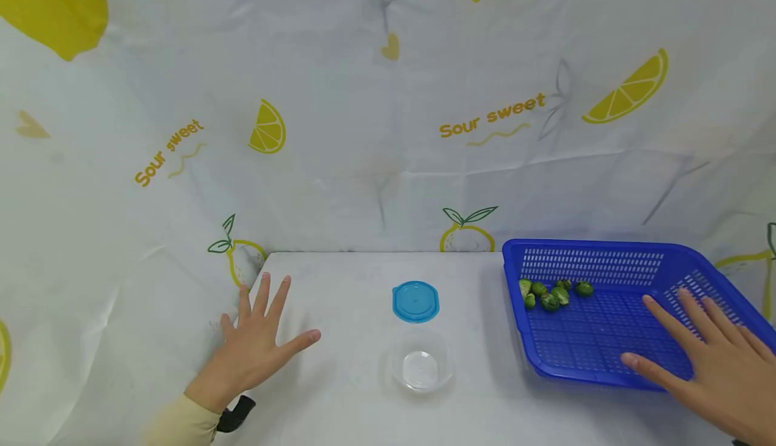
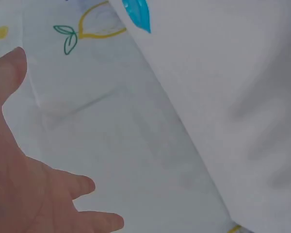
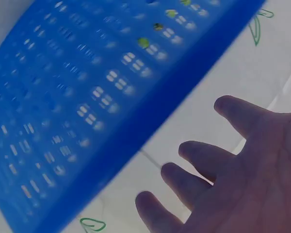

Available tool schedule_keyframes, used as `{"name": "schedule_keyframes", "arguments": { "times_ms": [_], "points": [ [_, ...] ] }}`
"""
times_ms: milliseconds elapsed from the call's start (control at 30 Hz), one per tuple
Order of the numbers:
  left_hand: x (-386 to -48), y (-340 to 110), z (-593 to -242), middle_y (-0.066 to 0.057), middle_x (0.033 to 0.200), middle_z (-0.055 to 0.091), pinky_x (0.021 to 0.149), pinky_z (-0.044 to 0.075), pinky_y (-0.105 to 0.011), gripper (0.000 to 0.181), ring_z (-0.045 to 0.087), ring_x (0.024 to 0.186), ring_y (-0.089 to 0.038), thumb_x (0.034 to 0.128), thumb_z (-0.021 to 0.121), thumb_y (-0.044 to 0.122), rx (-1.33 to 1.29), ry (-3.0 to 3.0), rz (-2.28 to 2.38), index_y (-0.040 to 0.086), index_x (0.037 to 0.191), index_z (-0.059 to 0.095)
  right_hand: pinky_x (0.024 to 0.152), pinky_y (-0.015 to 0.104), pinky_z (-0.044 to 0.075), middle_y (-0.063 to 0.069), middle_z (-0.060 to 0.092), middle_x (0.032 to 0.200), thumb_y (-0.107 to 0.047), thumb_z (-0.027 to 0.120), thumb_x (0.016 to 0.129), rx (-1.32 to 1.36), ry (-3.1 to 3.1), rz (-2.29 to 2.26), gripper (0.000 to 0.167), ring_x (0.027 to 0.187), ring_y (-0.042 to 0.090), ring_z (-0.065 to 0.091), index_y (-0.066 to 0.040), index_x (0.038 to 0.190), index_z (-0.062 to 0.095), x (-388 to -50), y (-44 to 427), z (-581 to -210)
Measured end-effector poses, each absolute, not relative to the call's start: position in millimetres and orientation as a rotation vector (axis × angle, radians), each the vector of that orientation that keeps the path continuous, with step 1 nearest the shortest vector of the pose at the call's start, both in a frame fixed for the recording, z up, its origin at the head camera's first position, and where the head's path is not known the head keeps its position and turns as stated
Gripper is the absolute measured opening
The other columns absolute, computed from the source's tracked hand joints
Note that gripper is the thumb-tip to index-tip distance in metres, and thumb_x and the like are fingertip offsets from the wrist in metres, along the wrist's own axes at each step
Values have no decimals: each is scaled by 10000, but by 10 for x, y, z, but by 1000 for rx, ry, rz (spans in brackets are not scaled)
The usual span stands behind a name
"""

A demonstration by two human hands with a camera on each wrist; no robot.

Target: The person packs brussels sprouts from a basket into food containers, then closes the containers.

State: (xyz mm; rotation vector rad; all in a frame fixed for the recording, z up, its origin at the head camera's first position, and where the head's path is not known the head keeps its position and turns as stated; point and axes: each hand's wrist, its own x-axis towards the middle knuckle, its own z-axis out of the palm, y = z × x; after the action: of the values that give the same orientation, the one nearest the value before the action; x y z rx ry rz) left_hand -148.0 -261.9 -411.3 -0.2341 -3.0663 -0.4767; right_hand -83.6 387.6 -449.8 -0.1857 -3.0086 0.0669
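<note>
Head view: left fingers (image 1: pixel 277 301) and right fingers (image 1: pixel 669 319) spread apart, green sprouts (image 1: pixel 550 302) left of the latter.

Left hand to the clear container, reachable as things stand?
Probably yes: the left hand is empty with fingers spread, and nothing visible stands between it and the clear container. The blue lid lies beyond, out of the way.

Basket (image 1: pixel 606 328) solid blue, grid-perforated; sprouts (image 1: pixel 550 302) green; lid (image 1: pixel 415 301) light blue; bowl (image 1: pixel 420 368) clear, colourless; surface (image 1: pixel 348 291) plain white; cloth (image 1: pixel 339 82) white, printed with yellow lemons (image 1: pixel 54 1), green leaf outlines (image 1: pixel 481 214), orange "Sour sweet" lettering (image 1: pixel 492 116); sleeve (image 1: pixel 182 422) beige.
</note>
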Motion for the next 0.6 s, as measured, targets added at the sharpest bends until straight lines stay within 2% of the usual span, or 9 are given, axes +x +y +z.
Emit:
{"name": "schedule_keyframes", "arguments": {
  "times_ms": [100, 233, 300, 367, 433, 500, 600],
  "points": [
    [-1506, -2546, -4144, -150, 1832, -42, 1176, 151, -903, 1122, -2, 1654, -571, 944, 562, 841, -244, -3063, -596, 268, 1759, 45, 1147, 926, 74, 426, -67, 1695, -804, 611, 935, -100, -3065, 94, 1194, 1531, 716, -32, -102, 1735, 68, -930, 3893, -4384],
    [-1556, -2414, -4235, -153, 1823, 122, 1250, 341, -734, 1138, 237, 1654, -459, 939, 567, 844, -283, -3026, -733, 172, 1753, 141, 1038, 954, 225, 495, 98, 1653, -753, 600, 983, 17, -3149, 142, 1101, 1413, 794, 206, -38, 1713, 188, -1061, 3881, -4150],
    [-1592, -2324, -4280, -140, 1787, 269, 1212, 456, -651, 1098, 425, 1578, -413, 943, 606, 810, -304, -2998, -815, 151, 1735, 229, 1013, 952, 264, 501, 192, 1630, -732, 621, 985, 72, -3162, 146, 1078, 1365, 803, 280, -25, 1701, 236, -1127, 3867, -4059],
    [-1626, -2213, -4314, -121, 1722, 415, 1162, 536, -579, 1012, 558, 1484, -368, 953, 665, 745, -303, -2975, -942, 168, 1710, 320, 1003, 940, 311, 499, 271, 1606, -696, 652, 986, 135, -3151, 144, 1041, 1339, 799, 335, -2, 1678, 302, -1188, 3860, -3982],
    [-1664, -2088, -4346, -104, 1632, 543, 1060, 617, -516, 899, 670, 1359, -317, 961, 723, 662, -291, -2956, -1094, 195, 1667, 419, 1000, 918, 359, 481, 361, 1578, -661, 685, 983, 198, -3131, 144, 999, 1330, 775, 390, 20, 1645, 376, -1259, 3851, -3920],
    [-1703, -1949, -4389, -92, 1543, 630, 954, 665, -460, 787, 734, 1248, -268, 971, 751, 592, -292, -2956, -1261, 218, 1617, 501, 1005, 889, 396, 462, 429, 1551, -617, 702, 993, 253, -3116, 165, 930, 1338, 737, 433, 41, 1600, 450, -1345, 3851, -3863],
    [-1759, -1755, -4467, -97, 1415, 704, 866, 685, -400, 689, 774, 1118, -240, 985, 766, 514, -347, -2970, -1535, 174, 1554, 577, 1012, 824, 460, 416, 513, 1522, -547, 716, 1011, 329, -3096, 243, 818, 1344, 671, 499, 39, 1550, 529, -1480, 3856, -3815]
  ]
}}
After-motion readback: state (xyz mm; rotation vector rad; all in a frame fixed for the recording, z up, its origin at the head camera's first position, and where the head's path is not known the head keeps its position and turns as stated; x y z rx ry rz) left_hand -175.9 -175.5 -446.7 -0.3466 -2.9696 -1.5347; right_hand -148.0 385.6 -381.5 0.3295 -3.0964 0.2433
